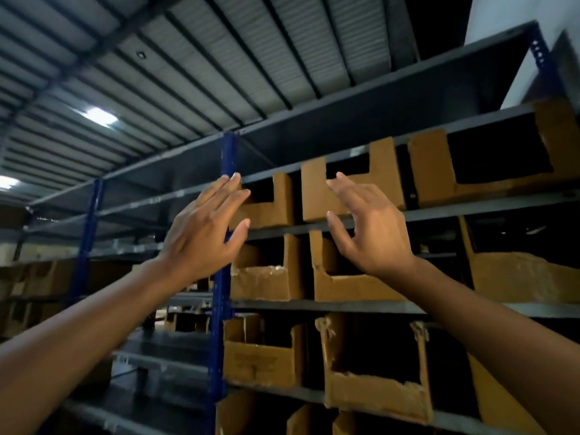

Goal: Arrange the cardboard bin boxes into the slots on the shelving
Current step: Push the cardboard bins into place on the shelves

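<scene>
Brown cardboard bin boxes with cut-out fronts stand in rows on grey metal shelving (439,211). On the upper shelf stand a narrow box (270,211) at the left end, a second box (376,171) beside it and a wider box (439,183) further right. My left hand (204,233) is raised in front of the narrow box, fingers straight and spread, holding nothing. My right hand (367,224) is lifted in front of the second box, fingers loosely spread, also holding nothing. Whether either hand touches a box I cannot tell.
A blue upright post (219,309) marks the left end of this shelf bay. Lower shelves carry more worn boxes (370,381), some torn. Another shelf bay (94,246) runs off to the left in dim light. A ribbed metal ceiling with lit panels (97,116) is overhead.
</scene>
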